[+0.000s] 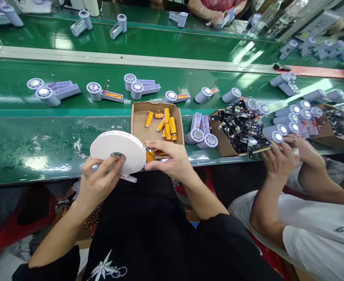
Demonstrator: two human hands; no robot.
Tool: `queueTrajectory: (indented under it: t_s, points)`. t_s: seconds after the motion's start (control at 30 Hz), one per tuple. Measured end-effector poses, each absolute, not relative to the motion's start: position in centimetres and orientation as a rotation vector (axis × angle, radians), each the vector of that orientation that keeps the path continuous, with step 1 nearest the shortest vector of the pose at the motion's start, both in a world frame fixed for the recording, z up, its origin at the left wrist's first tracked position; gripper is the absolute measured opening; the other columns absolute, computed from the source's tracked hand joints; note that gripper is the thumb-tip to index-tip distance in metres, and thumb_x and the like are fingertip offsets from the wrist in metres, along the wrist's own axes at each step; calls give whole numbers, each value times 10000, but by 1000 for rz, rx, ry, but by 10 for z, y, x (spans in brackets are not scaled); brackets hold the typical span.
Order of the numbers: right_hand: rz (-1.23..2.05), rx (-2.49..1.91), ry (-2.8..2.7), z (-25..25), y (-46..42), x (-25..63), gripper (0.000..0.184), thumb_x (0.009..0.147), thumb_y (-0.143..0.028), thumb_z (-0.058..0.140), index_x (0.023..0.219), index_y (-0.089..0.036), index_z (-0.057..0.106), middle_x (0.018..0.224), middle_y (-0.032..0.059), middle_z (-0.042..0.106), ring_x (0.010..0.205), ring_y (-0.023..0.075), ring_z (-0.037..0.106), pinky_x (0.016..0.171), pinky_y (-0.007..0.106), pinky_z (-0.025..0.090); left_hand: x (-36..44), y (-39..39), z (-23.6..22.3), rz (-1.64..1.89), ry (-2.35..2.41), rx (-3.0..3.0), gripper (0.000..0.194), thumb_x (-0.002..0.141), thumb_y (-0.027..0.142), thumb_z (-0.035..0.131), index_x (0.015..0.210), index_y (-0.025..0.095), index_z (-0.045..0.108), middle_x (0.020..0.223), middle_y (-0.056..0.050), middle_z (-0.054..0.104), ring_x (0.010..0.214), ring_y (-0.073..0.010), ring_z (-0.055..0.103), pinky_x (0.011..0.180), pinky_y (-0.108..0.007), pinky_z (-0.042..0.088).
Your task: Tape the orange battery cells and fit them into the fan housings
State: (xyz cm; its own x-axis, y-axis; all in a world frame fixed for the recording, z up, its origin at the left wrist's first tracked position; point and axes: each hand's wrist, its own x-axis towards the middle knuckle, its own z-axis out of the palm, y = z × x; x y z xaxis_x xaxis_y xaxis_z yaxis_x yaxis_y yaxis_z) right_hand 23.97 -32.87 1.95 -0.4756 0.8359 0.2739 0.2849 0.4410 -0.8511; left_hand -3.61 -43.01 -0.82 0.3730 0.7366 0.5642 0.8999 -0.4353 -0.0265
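A wide roll of white tape [116,146] is gripped by my left hand [100,177], fingers at its core hole, with a loose tape end [129,178] hanging below. Just right of the roll, my right hand [172,158] is closed, thumb and fingers around an orange battery [150,155] with thin wires; part of the battery is hidden. Directly beyond my right hand stands a shallow cardboard box [139,130] holding several loose orange batteries [167,127].
Lilac cylindrical housings [48,96] with attached handle pieces rest along the green conveyor [14,82]. A box of black circuit boards [239,128] stands to the right. Beside it, a co-worker's hands [283,156] touch a housing. Another person [215,15] works across the line.
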Motion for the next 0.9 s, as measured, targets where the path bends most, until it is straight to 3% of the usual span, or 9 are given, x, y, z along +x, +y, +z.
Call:
queueTrajectory:
  t_s: [0.1, 0.2, 0.3, 0.37, 0.43, 0.53, 0.7, 0.8, 0.9]
  points:
    - [1292, -883, -1943, 22, -325, 251, 635, 939, -574, 858, 1447, -218, 723, 872, -7, 778, 807, 173, 752, 792, 289, 662, -33, -426, 0, -736, -1405, -2247, 687, 898, 164, 846, 1538, 335, 664, 1157, -35, 839, 1022, -311, 533, 1146, -547, 474]
    - [1385, -883, -1710, 18, -329, 242, 613, 906, -521, 909, 1407, -242, 692, 772, -43, 713, 757, 171, 744, 754, 294, 657, -28, -420, 5, -751, -1395, -2206, 655, 903, 252, 865, 1517, 380, 678, 1118, -31, 833, 999, -304, 519, 1243, -636, 373]
    - [1272, -864, -1176, -1, -348, 201, 666, 852, -626, 918, 1337, -327, 573, 1048, 24, 819, 954, 233, 836, 898, 391, 705, -13, -415, 2, -777, -1400, -2064, 625, 891, 457, 890, 1472, 314, 711, 1039, -78, 815, 987, -313, 511, 1146, -611, 381]
    - [1180, -851, -856, -15, -360, 172, 672, 881, -667, 873, 1312, -367, 453, 1260, 63, 818, 1122, 252, 840, 1045, 476, 682, 1, -417, -5, -818, -1456, -1980, 644, 882, 585, 875, 1406, 234, 744, 968, -116, 779, 970, -317, 518, 1032, -561, 408]
    - [1241, -848, -763, -20, -360, 160, 680, 883, -652, 878, 1279, -368, 403, 1332, 82, 807, 1201, 265, 827, 1093, 524, 664, 8, -429, -13, -860, -1537, -1954, 638, 884, 631, 860, 1339, 195, 765, 929, -129, 741, 947, -311, 537, 930, -507, 427]
    - [1362, -834, -949, -6, -328, 194, 682, 842, -596, 930, 1270, -350, 459, 1355, 90, 795, 1260, 299, 809, 1014, 505, 709, -13, -458, -22, -796, -1678, -2067, 527, 899, 573, 858, 1296, 237, 773, 975, -119, 743, 954, -306, 586, 896, -479, 449]
    - [801, -835, -1148, 30, -264, 301, 588, 998, -649, 736, 1482, -430, 482, 1487, 45, 732, 1387, 308, 748, 996, 475, 724, -118, -465, -27, -429, -1963, -2210, 470, 963, 580, 723, 1317, 272, 744, 1153, -167, 777, 1105, -421, 628, 963, -576, 457]
    - [760, -841, -1311, 31, -258, 323, 530, 996, -571, 792, 1443, -410, 559, 1417, 47, 795, 1375, 295, 757, 1042, 464, 707, -138, -405, -10, -600, -1977, -2329, 389, 1034, 524, 613, 1323, 295, 734, 1147, -130, 781, 1091, -376, 674, 1003, -540, 482]
    - [715, -764, -1338, 27, -251, 319, 468, 950, -439, 887, 1339, -383, 632, 1324, 21, 845, 1283, 259, 806, 1036, 428, 713, -88, -299, 18, -708, -1838, -2467, 391, 1096, 479, 525, 1356, 274, 732, 1052, -76, 787, 1045, -304, 691, 1010, -460, 511]
